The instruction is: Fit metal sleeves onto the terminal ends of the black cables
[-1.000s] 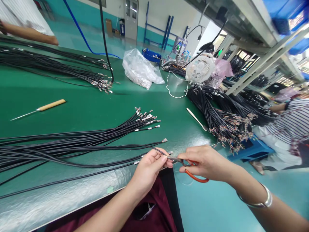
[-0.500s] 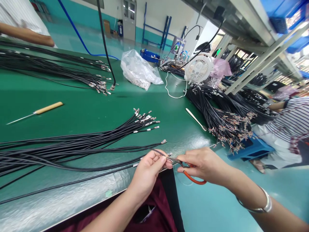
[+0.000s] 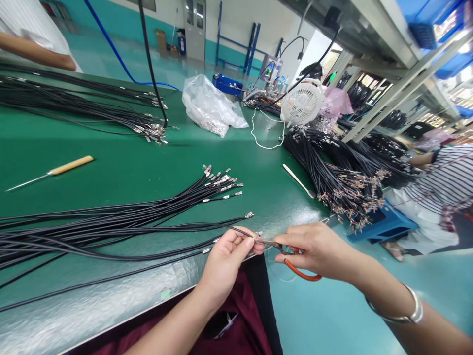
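Note:
My left hand (image 3: pixel 229 254) pinches the end of a black cable (image 3: pixel 207 225) between thumb and fingers, just above the table's front edge. In my right hand (image 3: pixel 314 249) is a pair of scissors (image 3: pixel 302 273) with orange handles; the blades point left and meet the cable end at my left fingertips. The fingers partly hide the tip of the cable. Behind and left of my hands a bundle of black cables (image 3: pixel 148 212) lies on the green table (image 3: pixel 129 170), their metal terminals (image 3: pixel 225 182) fanned toward the right.
A wooden-handled awl (image 3: pixel 70 165) lies at left. Farther back are more cables (image 3: pixel 92 111), a clear plastic bag (image 3: pixel 210 106) of small metal parts and a white fan (image 3: pixel 302 103). A thick cable heap (image 3: pixel 332 172) sits at right, near a person in stripes (image 3: pixel 451 177).
The scissors and my right hand have moved slightly right, away from my left hand. My left hand keeps its pinch on the cable. The view has shifted a little.

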`<state>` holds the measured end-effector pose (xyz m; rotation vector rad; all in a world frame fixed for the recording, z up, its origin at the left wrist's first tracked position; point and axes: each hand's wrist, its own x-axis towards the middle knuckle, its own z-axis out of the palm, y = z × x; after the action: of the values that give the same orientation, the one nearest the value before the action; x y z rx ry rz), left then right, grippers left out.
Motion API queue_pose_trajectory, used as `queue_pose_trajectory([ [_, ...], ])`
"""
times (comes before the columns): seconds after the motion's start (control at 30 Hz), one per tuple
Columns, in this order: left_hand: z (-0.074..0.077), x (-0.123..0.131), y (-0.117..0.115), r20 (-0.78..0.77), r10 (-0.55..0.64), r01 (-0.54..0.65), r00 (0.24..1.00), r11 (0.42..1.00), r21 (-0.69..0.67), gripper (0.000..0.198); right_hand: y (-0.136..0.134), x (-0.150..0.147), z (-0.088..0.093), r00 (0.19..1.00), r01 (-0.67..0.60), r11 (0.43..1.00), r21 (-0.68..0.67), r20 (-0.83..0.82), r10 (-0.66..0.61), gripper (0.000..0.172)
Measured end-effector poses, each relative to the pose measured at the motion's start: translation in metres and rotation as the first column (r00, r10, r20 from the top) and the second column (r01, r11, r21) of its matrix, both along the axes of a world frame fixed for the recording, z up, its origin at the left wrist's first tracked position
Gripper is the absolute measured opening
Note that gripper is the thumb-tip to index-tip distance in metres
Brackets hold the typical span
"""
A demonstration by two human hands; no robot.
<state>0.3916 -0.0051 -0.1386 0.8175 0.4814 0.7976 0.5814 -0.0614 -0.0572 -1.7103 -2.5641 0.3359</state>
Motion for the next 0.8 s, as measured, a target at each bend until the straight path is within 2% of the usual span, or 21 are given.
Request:
queue_pose_trajectory([
  [0.2, -0.0008, -0.0006, -0.0002, -0.004, 0.004, -0.004, 1.000, 1.000, 0.011, 0.011, 0.0007, -0.0025, 0.0011, 0.999, -0.016, 1.000, 0.013, 0.042, 0.015, 0.021],
  [0.5, 0.0003, 0.0008, -0.0004, -0.019, 0.019, -0.019, 1.000, 1.000, -0.007, 0.014, 0.0009, -0.0027, 0.0027, 0.998, -0.040, 0.998, 0.051, 0.045, 0.037, 0.031],
  [0.8, 0.0018, 0.0015, -0.0010, 0.002, 0.035, -0.035, 0.999, 0.998, -0.043, 0.015, 0.0000, -0.0073, -0.0011, 0.999, -0.033, 0.996, 0.084, -0.031, 0.036, 0.039],
])
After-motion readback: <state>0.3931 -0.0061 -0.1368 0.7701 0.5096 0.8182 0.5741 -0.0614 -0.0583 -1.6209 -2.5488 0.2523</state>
